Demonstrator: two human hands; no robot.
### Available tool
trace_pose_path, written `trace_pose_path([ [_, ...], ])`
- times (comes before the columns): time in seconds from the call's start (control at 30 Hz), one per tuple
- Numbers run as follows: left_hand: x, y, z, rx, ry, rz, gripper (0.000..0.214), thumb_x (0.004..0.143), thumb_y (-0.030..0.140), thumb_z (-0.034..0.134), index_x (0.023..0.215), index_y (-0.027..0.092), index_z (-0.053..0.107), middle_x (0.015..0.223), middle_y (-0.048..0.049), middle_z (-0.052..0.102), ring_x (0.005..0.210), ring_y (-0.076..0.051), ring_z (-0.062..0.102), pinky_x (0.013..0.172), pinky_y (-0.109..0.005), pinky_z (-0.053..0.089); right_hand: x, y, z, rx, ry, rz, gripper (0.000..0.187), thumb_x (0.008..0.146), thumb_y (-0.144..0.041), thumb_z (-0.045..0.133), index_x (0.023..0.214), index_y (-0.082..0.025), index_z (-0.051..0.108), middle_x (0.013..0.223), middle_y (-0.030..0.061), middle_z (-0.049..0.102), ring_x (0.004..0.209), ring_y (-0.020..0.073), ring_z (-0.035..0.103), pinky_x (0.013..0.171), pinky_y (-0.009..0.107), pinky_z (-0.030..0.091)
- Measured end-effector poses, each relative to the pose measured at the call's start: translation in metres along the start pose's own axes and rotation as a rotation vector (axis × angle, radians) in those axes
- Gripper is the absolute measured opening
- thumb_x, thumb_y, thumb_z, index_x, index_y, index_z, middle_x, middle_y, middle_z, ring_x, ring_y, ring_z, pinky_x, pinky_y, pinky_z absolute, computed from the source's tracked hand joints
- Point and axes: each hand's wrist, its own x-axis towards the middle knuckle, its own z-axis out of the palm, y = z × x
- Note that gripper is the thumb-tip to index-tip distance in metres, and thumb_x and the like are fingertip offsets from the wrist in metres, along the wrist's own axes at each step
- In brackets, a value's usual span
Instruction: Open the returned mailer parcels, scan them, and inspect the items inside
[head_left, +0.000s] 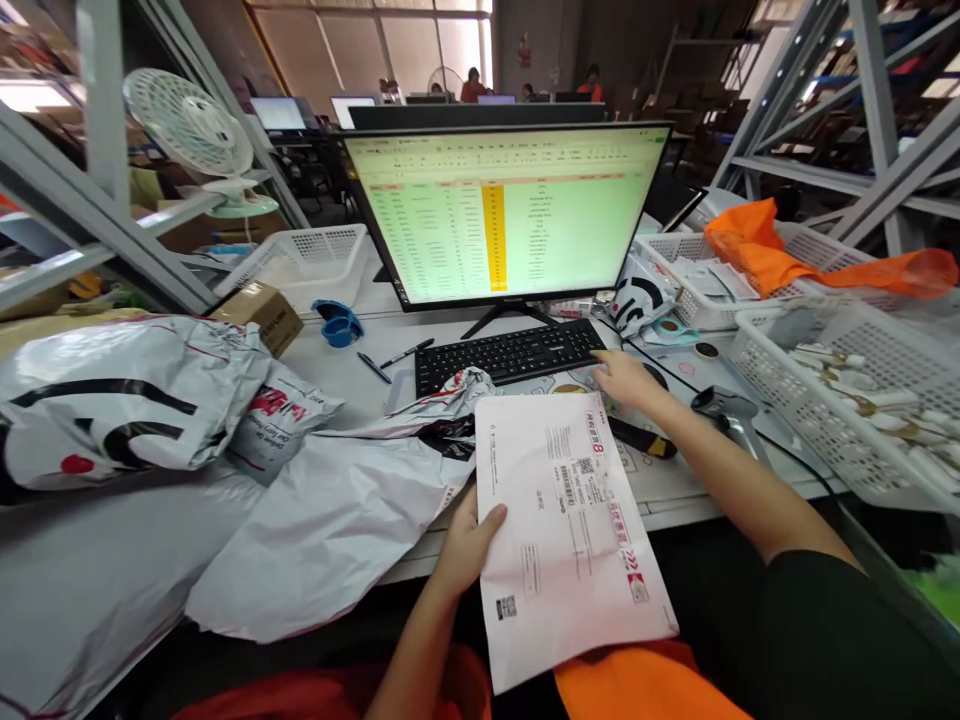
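Note:
My left hand (469, 540) grips the left edge of a white printed sheet of paper (540, 610), thumb on top and the other fingers hidden beneath. The sheet has red headings, a barcode and QR codes, and tilts over the front edge of the desk. My right hand (628, 380) reaches to the right end of the black keyboard (502, 355), its fingers out over the keys and holding nothing. Behind the keyboard, a monitor (517, 220) displays a spreadsheet with one yellow column. A black-and-yellow box cutter (641, 438) lies under my right forearm.
White plastic mailer bags (322, 520) crowd the left side. A cardboard box (261, 315), blue tape dispenser (339, 325) and pens (373, 367) sit behind them. To the right are a barcode scanner (731, 415) and white baskets (840, 430), one with orange bags (787, 255). People (474, 88) are in the background.

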Motion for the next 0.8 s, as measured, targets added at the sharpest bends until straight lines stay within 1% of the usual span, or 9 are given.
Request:
trace_pose_path([
  [0.13, -0.001, -0.002, 0.0, 0.019, 0.042, -0.009, 0.078, 0.068, 0.054, 0.087, 0.129, 0.013, 0.062, 0.129, -0.0182, 0.071, 0.119, -0.037, 0.068, 0.102, -0.049, 0.056, -0.092, 0.015, -0.003, 0.154, 0.011, 0.058, 0.043, 0.097, -0.033, 0.051, 0.132, -0.013, 0.066, 0.124, 0.0143, 0.07, 0.11, 0.0261, 0.066, 0.1, 0.036, 0.051],
  [0.2, -0.001, -0.004, 0.0, 0.037, 0.046, -0.007, 0.079, 0.068, 0.054, 0.088, 0.131, 0.014, 0.062, 0.13, -0.0173, 0.071, 0.119, -0.036, 0.068, 0.101, -0.049, 0.056, -0.128, 0.009, 0.003, 0.302, 0.087, 0.034, 0.052, 0.094, -0.038, 0.056, 0.141, -0.014, 0.059, 0.135, 0.0153, 0.065, 0.112, 0.0271, 0.066, 0.103, 0.041, 0.051],
  [0.27, -0.002, -0.005, 0.0, 0.054, 0.054, -0.008, 0.082, 0.066, 0.055, 0.089, 0.131, 0.015, 0.061, 0.13, -0.0169, 0.07, 0.118, -0.035, 0.068, 0.1, -0.047, 0.057, -0.149, 0.001, 0.006, 0.44, 0.168, 0.015, 0.061, 0.091, -0.039, 0.058, 0.146, -0.014, 0.053, 0.145, 0.0177, 0.058, 0.115, 0.0294, 0.065, 0.106, 0.047, 0.05],
  [0.33, -0.004, -0.006, 0.003, 0.06, 0.073, 0.005, 0.083, 0.064, 0.056, 0.09, 0.129, 0.014, 0.061, 0.13, -0.0168, 0.071, 0.118, -0.034, 0.068, 0.099, -0.045, 0.058, -0.16, -0.005, 0.004, 0.56, 0.208, 0.028, 0.065, 0.09, -0.037, 0.059, 0.151, -0.015, 0.048, 0.142, 0.0169, 0.06, 0.113, 0.0288, 0.066, 0.105, 0.048, 0.051],
  [0.4, -0.008, -0.006, 0.007, 0.049, 0.092, 0.021, 0.081, 0.063, 0.056, 0.09, 0.127, 0.015, 0.062, 0.129, -0.0163, 0.071, 0.117, -0.033, 0.069, 0.098, -0.042, 0.058, -0.165, -0.008, -0.002, 0.717, 0.209, 0.056, 0.069, 0.09, -0.033, 0.059, 0.155, -0.016, 0.042, 0.128, 0.0136, 0.069, 0.107, 0.0267, 0.068, 0.101, 0.046, 0.053],
  [0.47, -0.013, -0.005, 0.014, 0.012, 0.096, 0.017, 0.081, 0.063, 0.056, 0.09, 0.127, 0.016, 0.062, 0.128, -0.0157, 0.071, 0.114, -0.032, 0.07, 0.096, -0.043, 0.06, -0.169, -0.009, -0.011, 0.907, 0.168, 0.08, 0.075, 0.089, -0.033, 0.061, 0.158, -0.017, 0.037, 0.117, 0.0108, 0.074, 0.103, 0.0255, 0.07, 0.096, 0.044, 0.056],
  [0.6, -0.026, -0.002, 0.03, -0.055, 0.151, 0.041, 0.083, 0.06, 0.059, 0.09, 0.126, 0.018, 0.062, 0.122, -0.014, 0.074, 0.106, -0.032, 0.073, 0.093, -0.047, 0.061, -0.178, -0.011, -0.028, 1.191, 0.068, 0.043, 0.083, 0.088, -0.043, 0.068, 0.159, -0.019, 0.034, 0.114, 0.0099, 0.075, 0.098, 0.0251, 0.071, 0.085, 0.041, 0.06],
  [0.73, -0.043, 0.014, 0.044, 0.059, 0.308, 0.339, 0.063, 0.068, 0.06, 0.085, 0.114, 0.019, 0.069, 0.111, -0.0101, 0.077, 0.107, -0.028, 0.072, 0.102, -0.045, 0.056, -0.193, -0.01, -0.051, 1.122, 0.203, -0.057, 0.065, 0.09, -0.054, 0.068, 0.146, -0.023, 0.056, 0.123, 0.0095, 0.072, 0.113, 0.026, 0.067, 0.098, 0.043, 0.055],
  [0.8, -0.051, 0.031, 0.05, 0.192, 0.296, 0.531, 0.045, 0.075, 0.056, 0.081, 0.101, 0.02, 0.074, 0.104, -0.0094, 0.078, 0.111, -0.03, 0.07, 0.107, -0.048, 0.052, -0.201, -0.006, -0.064, 1.059, 0.263, -0.069, 0.062, 0.095, -0.062, 0.057, 0.146, -0.028, 0.057, 0.132, 0.008, 0.068, 0.127, 0.028, 0.061, 0.105, 0.046, 0.052],
])
